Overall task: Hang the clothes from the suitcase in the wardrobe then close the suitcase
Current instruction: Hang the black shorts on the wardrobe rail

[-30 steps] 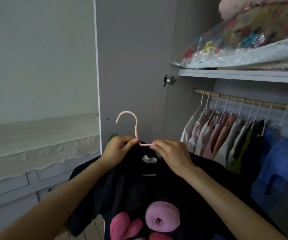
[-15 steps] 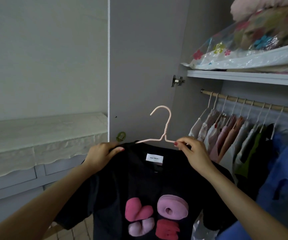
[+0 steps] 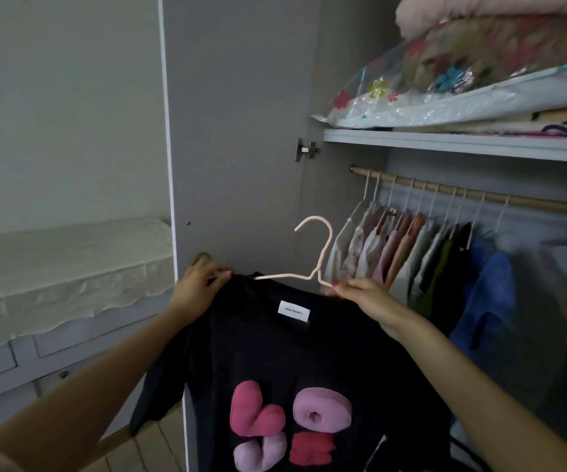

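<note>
Black cotton T-shirt with puffy pink letters (image 3: 275, 362) sits on a thin pale-pink hanger (image 3: 312, 267), held before the open wardrobe. Left hand (image 3: 197, 287) and right hand (image 3: 360, 296) pinch its shoulders — fitting seems done; next, lift the hook onto the wooden rail (image 3: 479, 195) — likely its bare left end.

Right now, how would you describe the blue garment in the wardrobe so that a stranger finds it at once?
Look inside the open wardrobe, under the shelf, at the wooden rail full of hangers. Follow the row of hanging clothes to the right, past the pale, pink, green and black pieces. The blue garment hangs beside them, the only blue one there.
</note>
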